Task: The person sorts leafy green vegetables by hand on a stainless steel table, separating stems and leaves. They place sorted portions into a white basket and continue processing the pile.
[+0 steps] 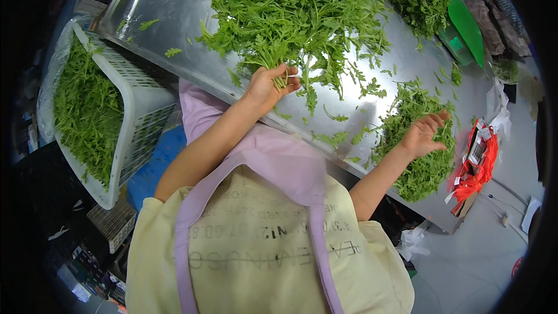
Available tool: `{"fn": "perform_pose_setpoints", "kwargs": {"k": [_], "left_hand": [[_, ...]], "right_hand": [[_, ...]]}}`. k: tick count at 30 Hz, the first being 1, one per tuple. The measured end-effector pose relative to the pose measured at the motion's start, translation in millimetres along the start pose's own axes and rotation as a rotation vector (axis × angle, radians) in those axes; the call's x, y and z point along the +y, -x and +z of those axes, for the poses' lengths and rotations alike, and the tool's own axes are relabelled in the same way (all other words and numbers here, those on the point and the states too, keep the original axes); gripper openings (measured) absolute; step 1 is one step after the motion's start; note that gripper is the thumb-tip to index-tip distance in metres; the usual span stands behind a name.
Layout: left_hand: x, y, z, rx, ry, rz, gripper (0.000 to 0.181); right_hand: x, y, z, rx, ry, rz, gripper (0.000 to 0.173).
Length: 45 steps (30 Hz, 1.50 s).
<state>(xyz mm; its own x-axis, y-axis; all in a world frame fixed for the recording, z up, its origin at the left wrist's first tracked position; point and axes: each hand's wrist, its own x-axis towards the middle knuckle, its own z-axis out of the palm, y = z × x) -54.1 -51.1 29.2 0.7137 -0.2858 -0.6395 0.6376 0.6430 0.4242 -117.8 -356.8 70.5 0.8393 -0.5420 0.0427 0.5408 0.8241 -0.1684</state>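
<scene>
My left hand [272,85] pinches a small bunch of leafy green stems [279,59] between thumb and fingers, the cut ends pointing towards me. Beyond it, a large heap of the same lobed-leaf greens [305,4] spreads over a shiny metal table [187,59]. My right hand [423,135] is held with fingers apart over a smaller pile of greens [420,174] at the table's near right edge, and nothing shows in its grasp. Loose leaves and sprigs [333,137] lie scattered between the two piles.
At left, a white plastic basket [126,91] full of greens leans on its side. Far right on the table stand a darker bunch of greens [420,0] and a green plastic container [464,26]. Red plastic bags [481,161] lie beyond the right pile; the raised metal rim runs before my apron.
</scene>
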Motion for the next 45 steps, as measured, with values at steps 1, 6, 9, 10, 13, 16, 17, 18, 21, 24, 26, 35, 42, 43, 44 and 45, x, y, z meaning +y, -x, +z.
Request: {"fn": "perform_pose_setpoints", "kwargs": {"k": [1, 6, 9, 10, 13, 16, 17, 18, 21, 24, 26, 35, 42, 43, 44, 45], "left_hand": [[-2, -1, -3, -0.071, 0.008, -0.021, 0.009], [-7, -12, -12, -0.225, -0.009, -0.160, 0.012], [-4, -10, -15, -0.268, -0.092, -0.193, 0.017], [-4, -9, -16, -0.296, -0.123, -0.193, 0.019], [-3, -5, -16, -0.285, -0.154, -0.177, 0.023], [0, 0, -11, -0.257, -0.215, -0.162, 0.026], [0, 0, -13, -0.263, -0.225, -0.151, 0.025], [-2, -2, -15, -0.272, -0.234, -0.143, 0.025], [-7, -1, -13, -0.235, -0.326, -0.132, 0.024], [-11, 5, -7, -0.223, -0.430, -0.127, 0.025], [-14, 6, -7, -0.264, -0.466, -0.115, 0.028], [-16, 4, -8, -0.072, -0.453, 0.019, 0.023], [-25, 0, -14, -0.404, -0.883, 0.077, 0.025], [-23, 3, -11, -0.428, -0.864, 0.034, 0.023], [-22, 6, -7, -0.451, -0.845, -0.009, 0.021], [-20, 8, -6, -0.469, -0.825, -0.052, 0.019]], "right_hand": [[-6, -2, 7, 0.120, -0.061, -0.105, 0.050], [-15, -1, -58, 0.135, 0.905, 0.260, 0.056], [64, 30, -51, -0.192, 2.004, 0.357, 0.030], [79, 35, -56, -0.259, 2.182, 0.266, 0.028], [92, 36, -62, -0.294, 2.317, 0.300, 0.026], [92, 31, -45, -0.165, 1.842, 0.542, 0.022], [91, 30, -38, -0.111, 1.611, 0.614, 0.020], [90, 28, -36, -0.050, 1.436, 0.644, 0.016], [95, 29, -34, -0.080, 1.558, 0.574, 0.016], [109, 40, -25, -0.116, 1.517, 0.575, 0.015], [122, 51, -20, -0.153, 1.574, 0.564, 0.014], [149, 73, -11, -0.378, 1.707, 0.482, 0.018], [148, 55, 1, -0.187, 1.459, 0.816, 0.030], [148, 54, -4, -0.198, 1.434, 0.818, 0.030], [149, 54, -13, -0.209, 1.409, 0.820, 0.029], [151, 53, -15, -0.221, 1.381, 0.826, 0.029]]}}
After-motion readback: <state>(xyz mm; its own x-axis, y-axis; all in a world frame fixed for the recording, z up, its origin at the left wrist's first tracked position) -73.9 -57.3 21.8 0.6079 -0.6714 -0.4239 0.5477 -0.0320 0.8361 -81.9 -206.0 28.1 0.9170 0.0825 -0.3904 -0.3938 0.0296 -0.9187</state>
